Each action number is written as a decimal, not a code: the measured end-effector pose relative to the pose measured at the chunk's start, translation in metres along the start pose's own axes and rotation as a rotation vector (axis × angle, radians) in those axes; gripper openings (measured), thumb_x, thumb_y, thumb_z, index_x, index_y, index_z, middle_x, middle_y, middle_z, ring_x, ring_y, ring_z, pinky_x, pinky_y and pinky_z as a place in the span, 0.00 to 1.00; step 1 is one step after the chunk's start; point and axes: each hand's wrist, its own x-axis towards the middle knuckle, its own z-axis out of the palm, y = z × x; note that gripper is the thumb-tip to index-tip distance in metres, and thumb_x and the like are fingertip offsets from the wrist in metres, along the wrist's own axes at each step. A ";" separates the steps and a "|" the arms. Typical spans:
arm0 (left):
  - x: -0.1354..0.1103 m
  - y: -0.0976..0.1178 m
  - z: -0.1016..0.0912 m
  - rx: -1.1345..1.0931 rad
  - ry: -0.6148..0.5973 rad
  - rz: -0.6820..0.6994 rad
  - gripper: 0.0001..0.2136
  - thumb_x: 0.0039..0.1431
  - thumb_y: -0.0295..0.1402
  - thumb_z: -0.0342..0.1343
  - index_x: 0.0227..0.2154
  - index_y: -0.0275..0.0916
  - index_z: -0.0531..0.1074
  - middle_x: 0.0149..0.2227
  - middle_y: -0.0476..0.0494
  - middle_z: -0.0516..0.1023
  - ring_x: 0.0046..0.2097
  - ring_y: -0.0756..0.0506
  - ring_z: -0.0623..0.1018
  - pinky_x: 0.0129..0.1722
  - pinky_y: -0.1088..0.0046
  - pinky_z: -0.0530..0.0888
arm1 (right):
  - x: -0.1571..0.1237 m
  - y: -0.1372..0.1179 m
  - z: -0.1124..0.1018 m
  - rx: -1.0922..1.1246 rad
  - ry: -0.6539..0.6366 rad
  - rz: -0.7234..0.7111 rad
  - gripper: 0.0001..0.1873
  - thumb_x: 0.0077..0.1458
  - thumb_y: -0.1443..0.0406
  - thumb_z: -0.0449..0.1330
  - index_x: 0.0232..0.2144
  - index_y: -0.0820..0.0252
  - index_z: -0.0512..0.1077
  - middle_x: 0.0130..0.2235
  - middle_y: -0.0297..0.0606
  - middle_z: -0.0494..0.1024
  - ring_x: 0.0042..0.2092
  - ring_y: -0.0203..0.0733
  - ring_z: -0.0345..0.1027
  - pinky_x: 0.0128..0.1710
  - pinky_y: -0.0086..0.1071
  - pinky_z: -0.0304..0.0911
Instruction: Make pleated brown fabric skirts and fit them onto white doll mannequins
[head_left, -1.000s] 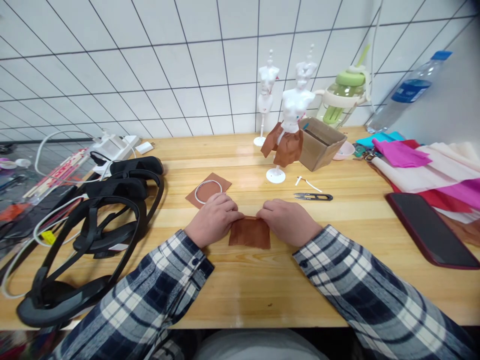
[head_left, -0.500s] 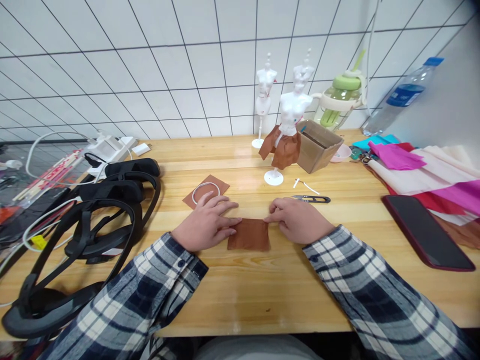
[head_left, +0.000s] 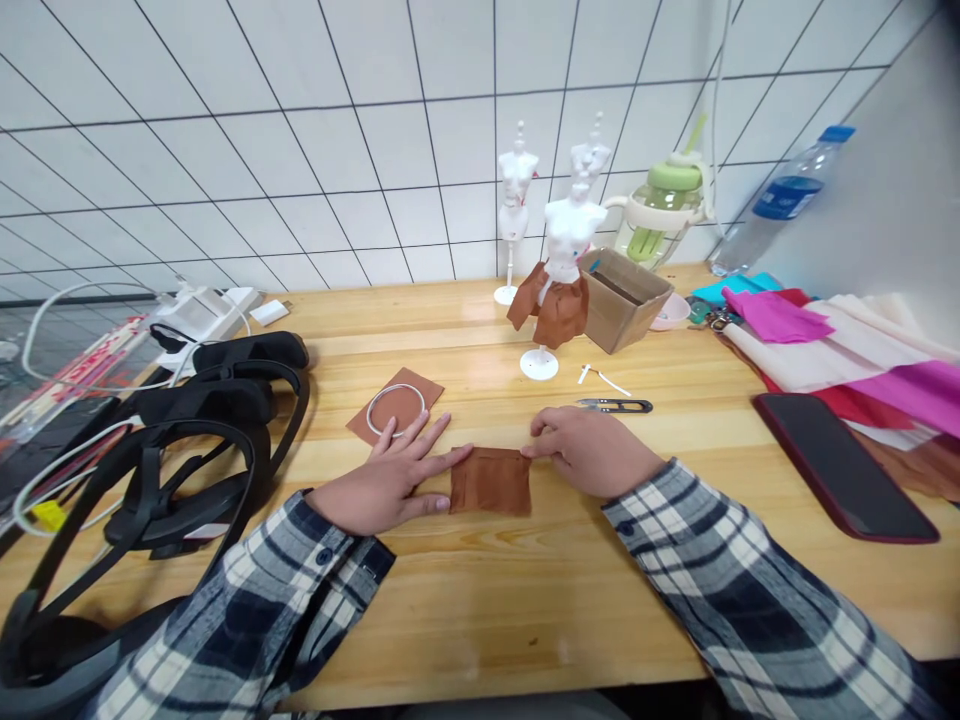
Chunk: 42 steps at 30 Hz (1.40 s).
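Observation:
A small brown piece of fabric (head_left: 491,485), roughly rectangular with a crease along its top edge, lies flat on the wooden table. My left hand (head_left: 382,475) is open and spread, its index fingertip on the fabric's upper left corner and its thumb at the left edge. At the upper right corner, my right hand (head_left: 589,450) has its fingers curled in, with the index fingertip and what seems to be the thumb closed on the cloth. Beyond my left fingers, a silver ring (head_left: 396,387) rests on a second brown fabric square (head_left: 420,385).
Thread snips (head_left: 615,406) and a white strip (head_left: 611,383) lie past my right hand. Two white mannequins stand behind, one (head_left: 570,235) draped in brown cloth, near a cardboard box (head_left: 630,315). Black headsets (head_left: 255,470) sit left; a phone (head_left: 840,465) and coloured fabrics (head_left: 885,340) right.
My left fingers have spread wider, and the thumb has moved down from the fabric's top to its left edge. The right hand stays at its corner. The view has shifted slightly.

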 end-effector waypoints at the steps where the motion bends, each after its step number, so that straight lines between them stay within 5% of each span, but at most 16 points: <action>1: 0.000 0.000 0.000 -0.013 -0.004 -0.001 0.28 0.63 0.50 0.47 0.65 0.58 0.49 0.70 0.38 0.40 0.69 0.28 0.45 0.58 0.32 0.48 | 0.000 0.002 0.002 0.022 0.014 -0.008 0.20 0.55 0.72 0.53 0.42 0.47 0.79 0.47 0.35 0.76 0.45 0.42 0.71 0.41 0.33 0.61; 4: 0.004 0.000 -0.001 -0.068 0.056 -0.016 0.23 0.65 0.46 0.47 0.62 0.58 0.57 0.70 0.39 0.45 0.69 0.28 0.47 0.58 0.31 0.47 | 0.002 0.006 0.007 0.078 0.079 -0.028 0.21 0.55 0.73 0.52 0.44 0.52 0.78 0.44 0.36 0.77 0.45 0.41 0.70 0.44 0.33 0.62; 8: 0.011 0.003 -0.003 -0.091 0.303 -0.009 0.16 0.67 0.38 0.46 0.54 0.55 0.70 0.65 0.43 0.61 0.66 0.35 0.58 0.62 0.36 0.44 | 0.005 0.004 0.013 0.102 0.213 -0.049 0.20 0.56 0.73 0.51 0.48 0.58 0.74 0.45 0.40 0.76 0.48 0.42 0.69 0.47 0.34 0.61; 12: 0.014 0.000 -0.007 -0.104 0.531 -0.044 0.13 0.64 0.35 0.50 0.48 0.47 0.75 0.52 0.43 0.74 0.55 0.41 0.71 0.59 0.53 0.61 | 0.006 -0.007 0.017 0.145 0.181 -0.129 0.16 0.57 0.71 0.53 0.44 0.55 0.76 0.41 0.38 0.76 0.44 0.40 0.68 0.44 0.33 0.61; 15: 0.011 -0.009 -0.008 -0.019 0.627 -0.238 0.13 0.61 0.38 0.53 0.44 0.40 0.74 0.44 0.40 0.76 0.47 0.40 0.73 0.50 0.59 0.69 | 0.007 -0.012 0.018 0.162 0.151 -0.134 0.13 0.59 0.64 0.56 0.45 0.54 0.76 0.40 0.38 0.76 0.43 0.41 0.68 0.43 0.33 0.61; 19: 0.007 -0.014 -0.007 0.167 0.537 -0.487 0.11 0.58 0.39 0.53 0.38 0.38 0.71 0.39 0.39 0.75 0.44 0.37 0.73 0.45 0.58 0.68 | 0.009 -0.006 0.021 0.158 0.201 -0.033 0.19 0.61 0.63 0.54 0.54 0.57 0.69 0.45 0.41 0.75 0.47 0.44 0.67 0.46 0.36 0.61; 26: 0.009 -0.006 -0.009 0.149 0.430 -0.486 0.04 0.56 0.31 0.51 0.33 0.40 0.68 0.37 0.41 0.75 0.42 0.38 0.74 0.45 0.57 0.66 | 0.011 0.002 0.024 0.185 0.196 -0.049 0.14 0.60 0.66 0.53 0.46 0.58 0.74 0.42 0.40 0.75 0.46 0.42 0.67 0.46 0.35 0.61; 33: 0.009 -0.008 -0.011 0.117 0.367 -0.499 0.07 0.57 0.36 0.49 0.28 0.40 0.67 0.31 0.44 0.75 0.35 0.41 0.75 0.35 0.65 0.66 | 0.001 -0.032 0.017 0.160 0.187 -0.214 0.11 0.59 0.64 0.55 0.42 0.54 0.75 0.36 0.36 0.75 0.38 0.40 0.67 0.37 0.32 0.58; 37: 0.011 -0.015 -0.009 0.044 0.438 -0.502 0.13 0.63 0.43 0.45 0.33 0.41 0.69 0.29 0.45 0.77 0.34 0.42 0.76 0.34 0.68 0.66 | -0.001 -0.047 0.017 0.011 0.055 -0.217 0.10 0.61 0.62 0.53 0.38 0.56 0.74 0.33 0.35 0.76 0.34 0.39 0.68 0.31 0.32 0.54; 42: 0.010 -0.020 -0.009 -0.068 0.474 -0.469 0.17 0.66 0.43 0.43 0.44 0.41 0.73 0.39 0.42 0.81 0.41 0.40 0.78 0.45 0.64 0.69 | 0.005 -0.032 0.017 -0.118 0.109 -0.082 0.12 0.62 0.64 0.51 0.38 0.56 0.75 0.34 0.38 0.76 0.35 0.41 0.69 0.30 0.32 0.52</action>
